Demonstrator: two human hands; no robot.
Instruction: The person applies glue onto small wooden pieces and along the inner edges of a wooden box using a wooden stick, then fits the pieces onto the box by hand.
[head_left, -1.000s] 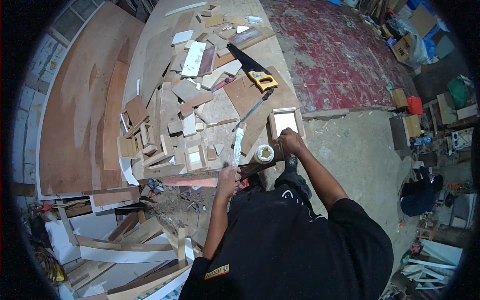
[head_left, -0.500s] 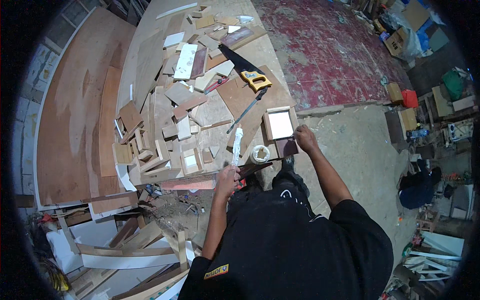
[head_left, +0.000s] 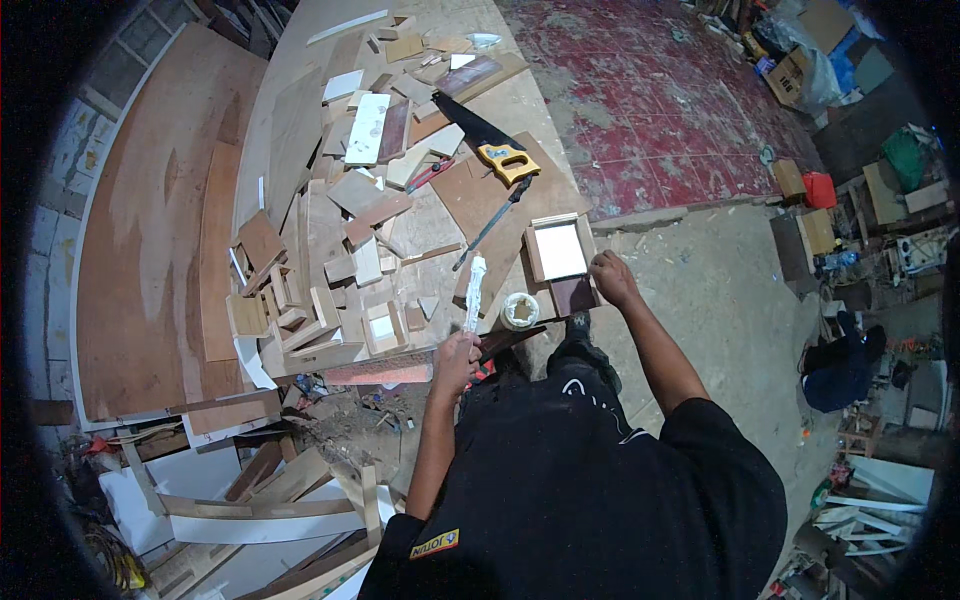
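My left hand [head_left: 456, 361] grips the lower end of a stick [head_left: 475, 291] thickly coated in white paste, which points away from me over the table's near edge. To its right stands an open round tub [head_left: 519, 311] with a whitish smeared rim. Beyond the tub lies a small box [head_left: 559, 248] with light wooden sides and a white inside. My right hand [head_left: 612, 278] is closed at the box's near right corner, beside a dark brown panel [head_left: 573, 295]. What its fingertips pinch is too small to make out.
A handsaw [head_left: 506, 158] with a yellow handle lies past the box, beside a thin dark rod [head_left: 494, 226]. Many wood offcuts [head_left: 366, 193] cover the table's left part. A smaller wooden frame [head_left: 383, 327] sits at the near edge. A large plywood sheet [head_left: 165, 220] leans at the left.
The whole view has shifted slightly. Both hands keep nearly the same places, with the coated stick still in my left hand and my right hand still at the box's corner.
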